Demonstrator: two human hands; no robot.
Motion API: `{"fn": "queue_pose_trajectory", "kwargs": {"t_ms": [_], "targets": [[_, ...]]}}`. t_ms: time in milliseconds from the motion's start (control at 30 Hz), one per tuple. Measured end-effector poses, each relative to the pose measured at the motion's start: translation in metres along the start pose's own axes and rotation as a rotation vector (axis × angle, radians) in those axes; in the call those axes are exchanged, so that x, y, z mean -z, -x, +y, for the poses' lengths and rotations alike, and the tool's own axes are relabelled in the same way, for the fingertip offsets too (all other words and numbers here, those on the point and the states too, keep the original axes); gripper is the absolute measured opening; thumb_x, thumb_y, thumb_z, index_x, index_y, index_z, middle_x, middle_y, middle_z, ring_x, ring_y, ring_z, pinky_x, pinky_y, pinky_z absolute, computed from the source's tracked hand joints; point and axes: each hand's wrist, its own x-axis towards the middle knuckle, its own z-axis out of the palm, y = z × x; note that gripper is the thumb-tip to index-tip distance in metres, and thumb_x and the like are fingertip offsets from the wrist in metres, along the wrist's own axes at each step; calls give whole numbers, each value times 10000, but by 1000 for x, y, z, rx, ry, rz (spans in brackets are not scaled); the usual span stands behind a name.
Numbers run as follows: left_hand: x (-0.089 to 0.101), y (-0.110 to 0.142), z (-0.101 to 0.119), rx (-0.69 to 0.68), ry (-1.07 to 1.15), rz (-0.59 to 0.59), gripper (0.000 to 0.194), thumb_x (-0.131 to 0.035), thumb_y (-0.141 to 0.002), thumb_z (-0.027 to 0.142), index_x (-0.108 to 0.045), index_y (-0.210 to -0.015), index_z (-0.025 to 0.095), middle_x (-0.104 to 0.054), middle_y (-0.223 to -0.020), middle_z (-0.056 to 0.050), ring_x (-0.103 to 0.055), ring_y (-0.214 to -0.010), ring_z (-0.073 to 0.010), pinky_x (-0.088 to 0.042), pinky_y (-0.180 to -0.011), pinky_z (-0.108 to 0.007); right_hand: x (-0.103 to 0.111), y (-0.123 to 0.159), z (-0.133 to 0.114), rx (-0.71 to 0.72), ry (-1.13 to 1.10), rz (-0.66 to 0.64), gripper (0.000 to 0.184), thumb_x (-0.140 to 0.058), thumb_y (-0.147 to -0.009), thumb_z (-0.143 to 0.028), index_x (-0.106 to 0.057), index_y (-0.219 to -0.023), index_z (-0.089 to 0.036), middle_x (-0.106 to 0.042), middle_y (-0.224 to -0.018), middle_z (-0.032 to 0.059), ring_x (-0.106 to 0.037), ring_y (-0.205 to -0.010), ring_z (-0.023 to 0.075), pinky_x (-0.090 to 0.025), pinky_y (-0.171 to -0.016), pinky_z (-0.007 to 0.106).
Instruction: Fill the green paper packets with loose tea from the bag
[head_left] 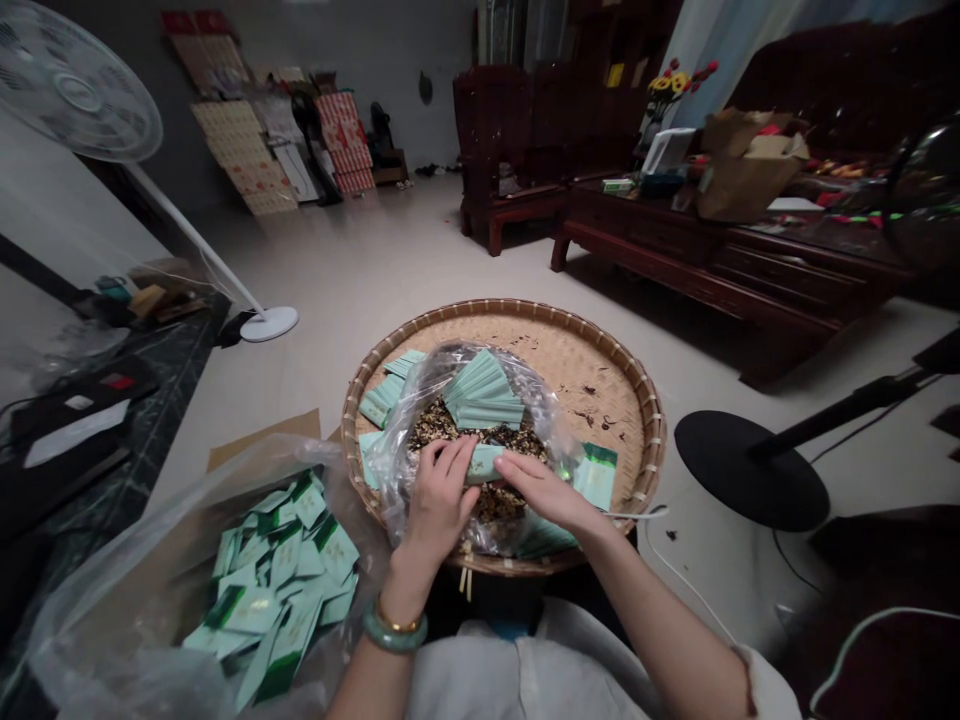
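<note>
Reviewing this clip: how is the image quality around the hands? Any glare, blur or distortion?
In the head view, the left hand and right hand look fairly sharp, without heavy motion blur; glare shines on the plastic bag; wide-lens distortion bends the room toward the edges, stretching the fan; lighting is soft, darker toward the right.

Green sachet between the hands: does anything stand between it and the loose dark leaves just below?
Nothing visible does. The green sachet sits between the left hand and the right hand, directly over the dark leaves. The clear plastic bag gathers around the pile rather than across it.
</note>
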Motion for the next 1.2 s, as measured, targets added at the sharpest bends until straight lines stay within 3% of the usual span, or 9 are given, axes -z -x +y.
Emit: {"fn": "queue_pose_trajectory", "kwargs": {"t_ms": [133, 267, 400, 500, 600, 700, 900, 1067, 1200], "targets": [[-2, 0, -7, 49, 104, 29, 542, -622, -726, 79, -494, -1240, 194, -606, -1149, -82, -478, -1072, -257, -441, -935, -444, 5, 4, -4, -15, -107, 53, 428, -526, -825, -560, -680, -960, -184, -677, -930, 50, -599, -866, 187, -492, -789, 321], [-2, -1, -13, 147, 155, 114, 414, -630, -717, 113, -568, -1116, 203, -631, -1065, -70, -532, -1026, -245, -469, -889, -428, 12, 9, 3, -22, -254, 279, 412, -515, -826, -558, -659, -833, -172, -683, -844, 65, -636, -789, 184, -530, -695, 304], [-3, -2, -20, 220, 175, 193, 379, -644, -718, 159, -586, -1090, 204, -646, -1035, -66, -566, -981, -235, -503, -813, -385, 8, 17, 15, -136, 78, 96, 346, -471, -870, -426, -643, -734, -159, -679, -737, 62, -640, -691, 185, -523, -662, 312], [-5, -1, -22, 256, 193, 205, 402, -651, -717, 172, -576, -1110, 201, -640, -1043, -72, -574, -975, -228, -518, -775, -354, 0, 19, 17, -59, 502, 23, 248, -440, -883, -242, -679, -872, -175, -711, -868, 71, -651, -812, 207, -487, -771, 327], [-6, 0, -24, 291, 222, 209, 412, -659, -717, 192, -568, -1119, 196, -628, -1055, -78, -586, -957, -219, -528, -745, -331, -3, 16, 16, -17, 715, 23, 266, -431, -867, -140, -659, -997, -184, -701, -978, 83, -643, -911, 211, -458, -829, 308], [-6, 2, -25, 344, 257, 221, 432, -671, -713, 224, -565, -1131, 193, -615, -1076, -85, -599, -943, -215, -534, -729, -322, -5, 12, 14, 0, 810, -51, 297, -501, -819, -120, -610, -1090, -176, -664, -1047, 90, -607, -995, 216, -447, -867, 300], [-7, 2, -26, 430, 362, 219, 468, -679, -705, 263, -557, -1151, 192, -612, -1110, -93, -618, -943, -218, -538, -732, -327, -25, 8, 15, 1, 989, -124, 575, -584, -725, -65, -482, -1284, -151, -512, -1282, 144, -461, -1164, 265, -406, -964, 375], [-6, 2, -26, 478, 472, 209, 501, -689, -685, 272, -549, -1157, 182, -622, -1111, -104, -632, -935, -225, -545, -738, -337, -32, -1, 25, 23, 985, -148, 500, -580, -717, -45, -542, -1205, -146, -551, -1141, 137, -474, -1079, 258, -409, -921, 360], [-6, 2, -25, 489, 519, 197, 519, -688, -685, 275, -540, -1171, 170, -622, -1129, -119, -639, -930, -230, -544, -749, -348, -28, -9, 37, 45, 941, -142, 304, -584, -701, -49, -625, -984, -152, -562, -1015, 106, -517, -972, 225, -418, -842, 311]]}}
